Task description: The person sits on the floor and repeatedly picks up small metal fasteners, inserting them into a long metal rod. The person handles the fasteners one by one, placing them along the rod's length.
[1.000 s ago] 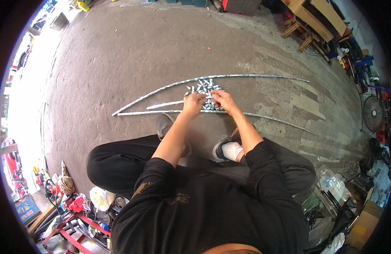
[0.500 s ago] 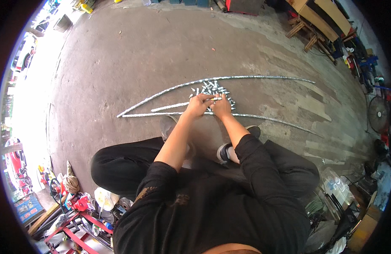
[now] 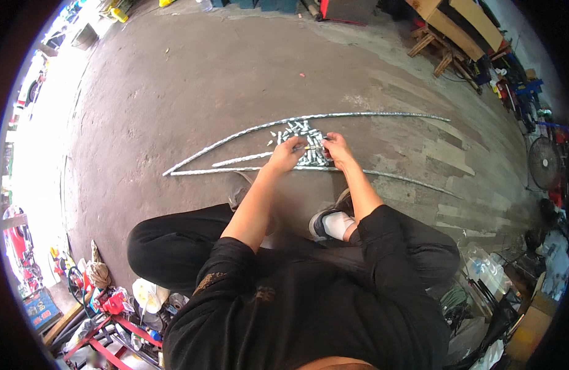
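Note:
On the concrete floor in front of my feet lies a loose heap of small silver metal pieces (image 3: 304, 127). My left hand (image 3: 286, 155) is closed in a pinch at the heap's left side, holding a small silver piece with a yellowish part (image 3: 308, 148). My right hand (image 3: 338, 150) is closed at the heap's right edge, its fingertips together; what they hold is too small to make out. Around the heap run a long far line of silver pieces (image 3: 235, 135), a long near line of silver pieces (image 3: 204, 172) and a short middle line of silver pieces (image 3: 238, 159).
My crossed legs and shoes (image 3: 324, 223) are close to the near line. A red metal frame (image 3: 115, 354) and clutter lie at lower left. A standing fan (image 3: 544, 163) is at the right, cardboard (image 3: 472, 26) on a wooden stand at the far right.
My hands have moved apart; the right one has shifted right, to the edge of the heap. The left hand still holds the small piece. The view has shifted slightly.

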### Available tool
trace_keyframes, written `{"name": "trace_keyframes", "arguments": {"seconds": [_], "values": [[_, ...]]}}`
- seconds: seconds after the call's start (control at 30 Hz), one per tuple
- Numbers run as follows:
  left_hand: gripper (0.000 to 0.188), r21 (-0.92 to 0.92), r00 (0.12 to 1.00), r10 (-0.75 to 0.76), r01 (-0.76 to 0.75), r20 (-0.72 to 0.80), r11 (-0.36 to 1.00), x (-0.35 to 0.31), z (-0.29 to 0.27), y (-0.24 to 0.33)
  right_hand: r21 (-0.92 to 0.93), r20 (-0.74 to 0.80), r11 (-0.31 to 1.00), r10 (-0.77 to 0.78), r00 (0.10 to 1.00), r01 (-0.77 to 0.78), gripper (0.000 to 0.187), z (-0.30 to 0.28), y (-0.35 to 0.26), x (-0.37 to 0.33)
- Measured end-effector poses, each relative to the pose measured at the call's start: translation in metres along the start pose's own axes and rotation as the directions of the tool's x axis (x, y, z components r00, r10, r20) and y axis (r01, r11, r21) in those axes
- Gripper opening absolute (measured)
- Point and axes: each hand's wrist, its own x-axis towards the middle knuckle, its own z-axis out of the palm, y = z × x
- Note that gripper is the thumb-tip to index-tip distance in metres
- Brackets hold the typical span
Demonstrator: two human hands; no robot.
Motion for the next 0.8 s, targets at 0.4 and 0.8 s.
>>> {"name": "trace_keyframes", "arguments": {"seconds": [0.4, 0.8], "values": [[0.03, 0.127, 0.999, 0.031, -0.028, -0.023, 0.992, 0.006, 0.004, 0.018, 0.454, 0.285, 0.883, -0.269, 0.92, 0.118, 0.019, -0.013, -0.036, -0.039], [0.031, 0.073, 0.999, -0.016, 0.018, -0.029, 0.997, 0.005, -0.002, 0.022, 0.386, 0.223, 0.886, -0.359, 0.906, 0.256, 0.021, -0.004, -0.028, -0.048]]}}
